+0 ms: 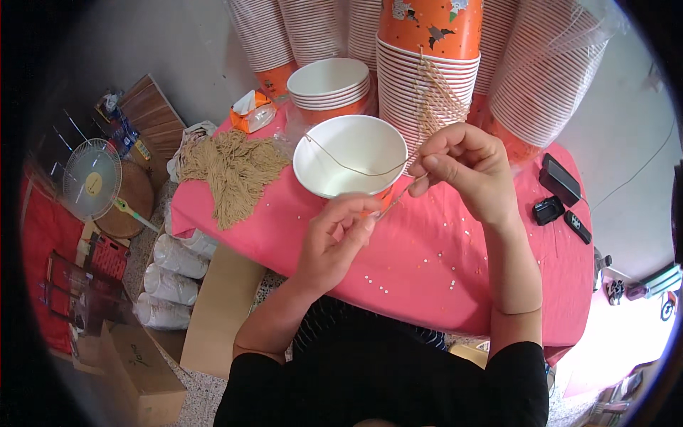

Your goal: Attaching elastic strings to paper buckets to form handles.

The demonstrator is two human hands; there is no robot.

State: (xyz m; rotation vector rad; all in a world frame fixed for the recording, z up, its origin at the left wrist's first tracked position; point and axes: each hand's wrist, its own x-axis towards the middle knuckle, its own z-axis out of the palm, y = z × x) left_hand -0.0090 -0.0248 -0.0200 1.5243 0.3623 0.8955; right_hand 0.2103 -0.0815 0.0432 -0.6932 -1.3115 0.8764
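A paper bucket (359,139), white inside and orange outside, stands at the near side of the pink-covered table. From its left rim a thin tan cord (341,164) crosses the opening toward my hands. My left hand (333,245), in front of the bucket, pinches the cord between thumb and fingertips. Thumb and fingers of my right hand (473,174) grip the cord beside the bucket's right rim. A short length of cord is stretched between the two hands. Whether it passes through the bucket's right side cannot be made out.
A pile of tan cords (231,171) lies at the left. Behind stand stacked buckets (334,78) and a tall stack (427,78) with cords draped over it. Black devices (560,181) lie at the right. Small white dots are scattered on the tablecloth (420,299). Cardboard boxes (220,306) stand below left.
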